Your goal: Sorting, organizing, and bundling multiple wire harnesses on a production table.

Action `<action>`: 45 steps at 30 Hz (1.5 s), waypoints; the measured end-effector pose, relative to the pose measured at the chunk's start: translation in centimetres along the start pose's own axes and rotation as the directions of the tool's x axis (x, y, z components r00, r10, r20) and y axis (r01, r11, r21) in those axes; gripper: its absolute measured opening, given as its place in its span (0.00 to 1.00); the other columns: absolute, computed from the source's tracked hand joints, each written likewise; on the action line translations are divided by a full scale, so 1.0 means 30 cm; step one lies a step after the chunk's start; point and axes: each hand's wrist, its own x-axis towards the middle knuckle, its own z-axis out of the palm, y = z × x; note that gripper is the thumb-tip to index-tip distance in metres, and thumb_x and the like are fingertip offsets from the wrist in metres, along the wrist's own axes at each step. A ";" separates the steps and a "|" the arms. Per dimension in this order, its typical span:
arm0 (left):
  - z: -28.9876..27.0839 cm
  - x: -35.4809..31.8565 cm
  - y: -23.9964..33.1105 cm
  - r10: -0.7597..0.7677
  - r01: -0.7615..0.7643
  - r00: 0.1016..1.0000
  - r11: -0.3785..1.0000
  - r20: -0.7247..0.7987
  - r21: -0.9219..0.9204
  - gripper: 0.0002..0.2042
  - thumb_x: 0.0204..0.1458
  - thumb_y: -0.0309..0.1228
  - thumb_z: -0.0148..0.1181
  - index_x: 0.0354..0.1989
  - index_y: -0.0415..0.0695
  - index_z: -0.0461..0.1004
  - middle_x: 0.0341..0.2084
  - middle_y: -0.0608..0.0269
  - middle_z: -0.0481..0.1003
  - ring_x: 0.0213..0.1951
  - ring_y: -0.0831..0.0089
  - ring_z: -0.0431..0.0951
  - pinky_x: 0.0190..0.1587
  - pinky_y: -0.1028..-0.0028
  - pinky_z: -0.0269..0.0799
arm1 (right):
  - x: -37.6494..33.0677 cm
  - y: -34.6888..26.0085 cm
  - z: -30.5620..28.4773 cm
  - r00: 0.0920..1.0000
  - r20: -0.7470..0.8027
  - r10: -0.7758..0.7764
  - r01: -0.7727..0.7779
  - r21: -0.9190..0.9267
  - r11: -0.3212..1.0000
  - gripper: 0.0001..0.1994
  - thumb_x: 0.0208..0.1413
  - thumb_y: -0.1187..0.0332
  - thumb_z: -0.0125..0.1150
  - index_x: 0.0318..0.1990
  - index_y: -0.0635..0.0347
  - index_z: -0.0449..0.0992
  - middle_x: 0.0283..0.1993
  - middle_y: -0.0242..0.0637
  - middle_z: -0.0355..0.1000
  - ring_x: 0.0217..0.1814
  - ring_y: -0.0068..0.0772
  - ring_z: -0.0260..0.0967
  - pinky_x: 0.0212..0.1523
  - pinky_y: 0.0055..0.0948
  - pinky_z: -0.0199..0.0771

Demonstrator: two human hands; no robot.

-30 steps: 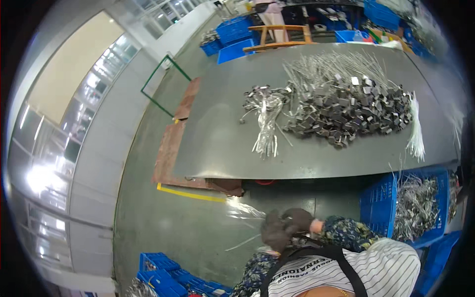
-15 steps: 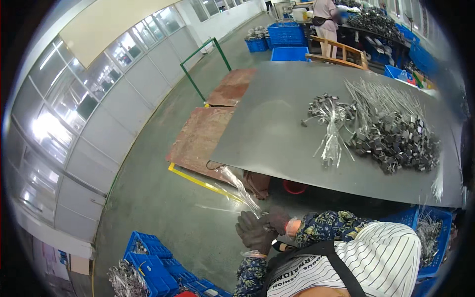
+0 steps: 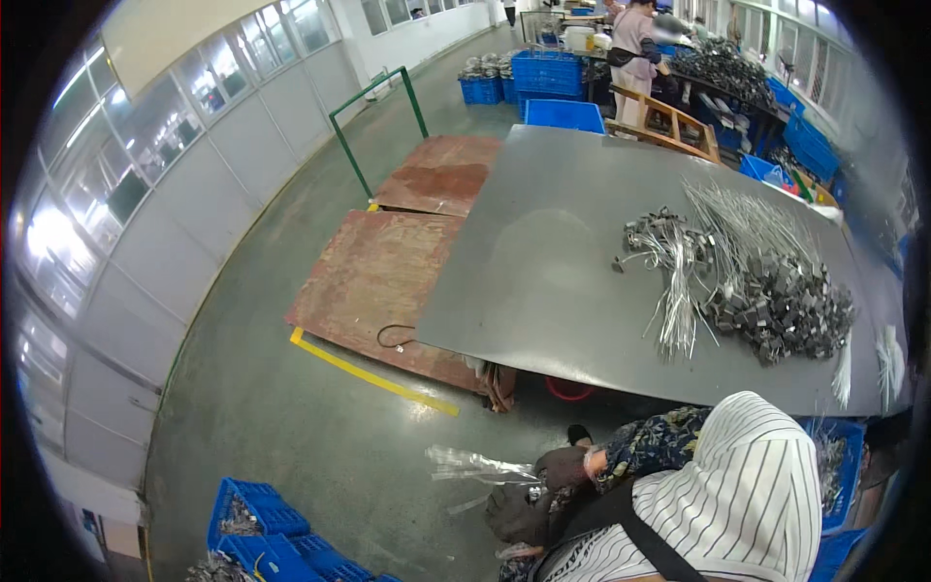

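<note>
A bundle of long, flat silvery metal ties [image 3: 477, 464] sticks out leftward from between my gloved hands, low over the floor and close to my body. My right hand [image 3: 564, 469], in a dark glove, is closed around the bundle's right end. Just below it, my left hand [image 3: 516, 514], gloved too, is curled against the same end; some of its fingers are hidden. Small shiny pieces show between the two gloves. On the grey table [image 3: 524, 262] lie a loose bunch of similar ties [image 3: 679, 320] and a large heap of dark metal buckle ends [image 3: 786, 306].
Blue crates [image 3: 257, 509] with metal parts stand at lower left, and another crate [image 3: 846, 475] at my right. Reddish boards [image 3: 378, 281] with a green rail [image 3: 412, 102] adjoin the table's left side. A co-worker [image 3: 635, 48] stands beyond a wooden frame [image 3: 669, 121].
My hands have come down and closer to my body. The bundle, which pointed away over the boards' edge, now points left. My left fingers, spread before, are curled; the view has shifted slightly.
</note>
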 end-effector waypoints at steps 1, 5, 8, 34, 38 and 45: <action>0.000 0.020 -0.008 -0.003 0.012 0.997 0.993 0.080 -0.118 0.54 0.38 0.69 0.63 0.65 0.36 0.61 0.66 0.41 0.62 0.66 0.46 0.62 0.64 0.48 0.58 | 0.014 -0.013 -0.033 1.000 0.012 0.003 -0.003 -0.001 1.000 0.24 0.45 0.60 0.67 0.49 0.67 0.78 0.41 0.48 0.80 0.40 0.39 0.78 0.43 0.35 0.77; -0.013 0.111 0.039 0.049 -0.044 0.997 0.996 0.055 -0.082 0.57 0.33 0.67 0.66 0.68 0.37 0.59 0.68 0.44 0.60 0.69 0.46 0.57 0.68 0.50 0.51 | 0.091 -0.240 -0.299 0.911 0.234 0.339 -0.141 -0.595 0.791 0.16 0.44 0.65 0.61 0.40 0.63 0.80 0.37 0.50 0.79 0.39 0.48 0.78 0.41 0.41 0.78; 0.302 0.218 0.073 -0.076 0.025 0.992 0.898 -0.100 -0.439 0.62 0.31 0.69 0.67 0.70 0.34 0.53 0.68 0.39 0.57 0.72 0.44 0.51 0.72 0.48 0.41 | 0.111 -0.121 -0.356 0.855 0.353 0.379 0.023 -0.757 0.653 0.13 0.44 0.62 0.62 0.34 0.60 0.82 0.36 0.50 0.79 0.38 0.49 0.78 0.39 0.45 0.77; 0.113 0.322 0.236 -0.112 0.313 0.946 0.573 0.306 -0.758 0.45 0.39 0.48 0.72 0.64 0.36 0.62 0.47 0.41 0.73 0.50 0.47 0.74 0.55 0.54 0.68 | 0.067 -0.439 -0.887 0.881 0.474 -0.002 0.362 -0.670 0.648 0.12 0.35 0.66 0.67 0.33 0.51 0.79 0.25 0.37 0.72 0.28 0.44 0.72 0.34 0.43 0.73; -0.047 0.224 0.220 -0.181 -0.042 0.944 0.764 -0.276 -0.643 0.37 0.36 0.36 0.69 0.59 0.37 0.66 0.43 0.44 0.73 0.47 0.48 0.73 0.53 0.53 0.68 | 0.116 -0.454 -0.744 0.872 0.121 0.474 -0.443 -0.213 0.871 0.14 0.41 0.69 0.64 0.39 0.51 0.79 0.29 0.41 0.75 0.28 0.50 0.73 0.35 0.46 0.75; 0.104 0.665 0.569 -0.525 -0.678 0.370 -0.716 -0.766 0.163 0.20 0.55 0.46 0.60 0.25 0.39 0.77 0.17 0.59 0.71 0.15 0.66 0.67 0.21 0.69 0.65 | -0.020 -0.499 -0.734 0.855 -0.010 0.518 -0.511 -0.177 0.841 0.25 0.56 0.58 0.67 0.58 0.60 0.74 0.52 0.49 0.78 0.53 0.43 0.77 0.53 0.38 0.76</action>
